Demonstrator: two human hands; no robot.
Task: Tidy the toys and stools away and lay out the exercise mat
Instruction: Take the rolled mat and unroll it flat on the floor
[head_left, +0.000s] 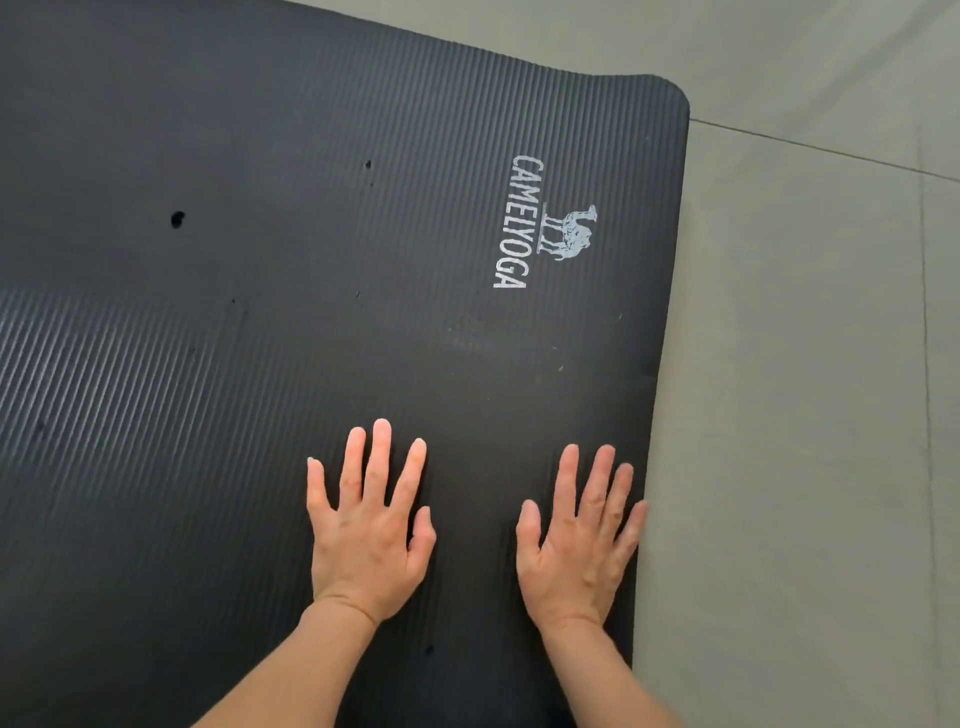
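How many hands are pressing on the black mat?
2. The left hand lies flat on the black ribbed foam mat, near its middle; the right hand lies flat beside the mat's right edge.

Pale grey-green tiled floor (810, 395) along the right side and top of the view, crossed by thin dark grout lines (925, 291), matte and evenly lit by soft daylight, with no hard shadows or glare anywhere.
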